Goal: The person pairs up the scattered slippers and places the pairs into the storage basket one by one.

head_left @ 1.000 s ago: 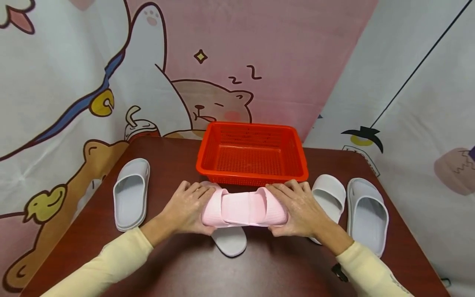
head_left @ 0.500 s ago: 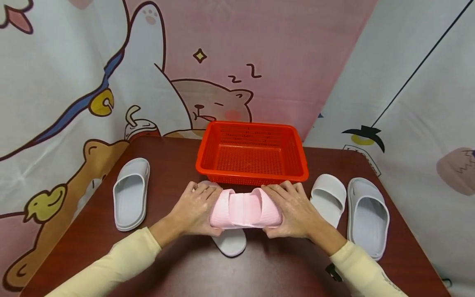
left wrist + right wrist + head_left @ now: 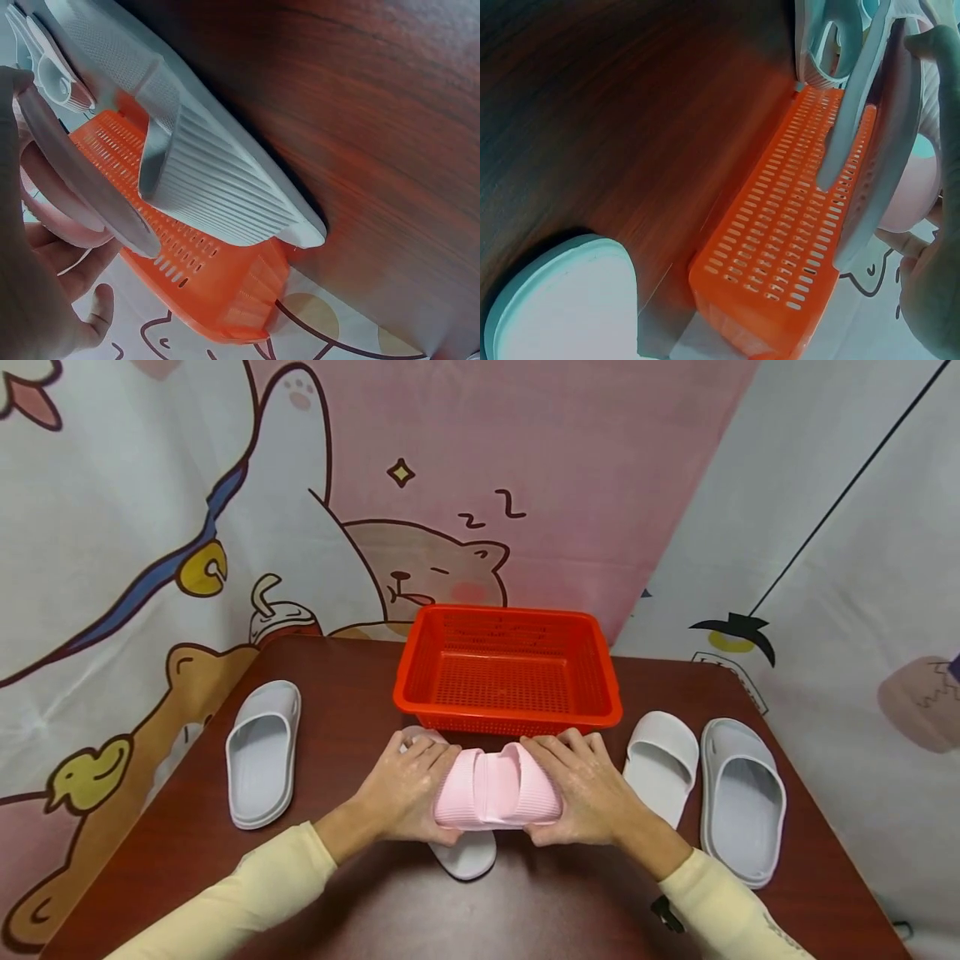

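Note:
Two pink ribbed slippers [image 3: 497,789] are pressed together sideways between my hands, just above the brown table [image 3: 360,693]. My left hand [image 3: 405,785] grips their left end and my right hand [image 3: 585,789] grips their right end, fingers curled over the top. A grey slipper [image 3: 467,858] lies under them, mostly hidden; the left wrist view shows its ribbed strap [image 3: 217,187] on the table. The pink sole edge [image 3: 885,150] shows in the right wrist view.
A red mesh basket [image 3: 508,672] stands just behind my hands, with nothing in it. A grey slipper [image 3: 262,752] lies at the left. A white slipper [image 3: 662,760] and a grey slipper [image 3: 742,797] lie at the right. Printed cloth hangs behind the table.
My hands have drawn closer together, squeezing the pink slippers into a narrower bundle. The other slippers and the basket have not moved.

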`<act>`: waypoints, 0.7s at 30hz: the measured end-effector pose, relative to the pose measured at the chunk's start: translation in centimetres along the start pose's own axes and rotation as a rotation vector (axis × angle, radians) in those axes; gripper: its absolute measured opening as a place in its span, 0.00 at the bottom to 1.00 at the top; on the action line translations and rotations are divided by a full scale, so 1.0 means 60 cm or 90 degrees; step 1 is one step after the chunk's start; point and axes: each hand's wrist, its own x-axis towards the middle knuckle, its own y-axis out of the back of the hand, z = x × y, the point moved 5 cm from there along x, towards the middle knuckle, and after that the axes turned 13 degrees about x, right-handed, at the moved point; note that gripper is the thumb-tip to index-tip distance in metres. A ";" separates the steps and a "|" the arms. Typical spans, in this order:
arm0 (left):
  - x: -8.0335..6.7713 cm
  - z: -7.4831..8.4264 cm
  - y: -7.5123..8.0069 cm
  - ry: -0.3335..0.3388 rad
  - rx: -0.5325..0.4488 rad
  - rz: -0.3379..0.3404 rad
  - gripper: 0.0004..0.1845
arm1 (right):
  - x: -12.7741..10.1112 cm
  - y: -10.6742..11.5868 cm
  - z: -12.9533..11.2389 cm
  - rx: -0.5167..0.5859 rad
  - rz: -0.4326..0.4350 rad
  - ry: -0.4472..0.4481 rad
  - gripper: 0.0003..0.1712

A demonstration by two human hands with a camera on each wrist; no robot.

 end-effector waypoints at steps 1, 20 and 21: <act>0.000 0.001 0.000 -0.001 0.001 -0.003 0.52 | 0.000 -0.001 -0.001 -0.001 0.000 0.001 0.58; -0.001 0.007 0.003 0.001 0.002 0.008 0.49 | -0.001 -0.009 -0.010 0.008 0.002 -0.006 0.60; -0.001 0.007 0.004 -0.001 0.002 0.008 0.50 | 0.000 -0.009 -0.011 0.011 0.002 -0.005 0.60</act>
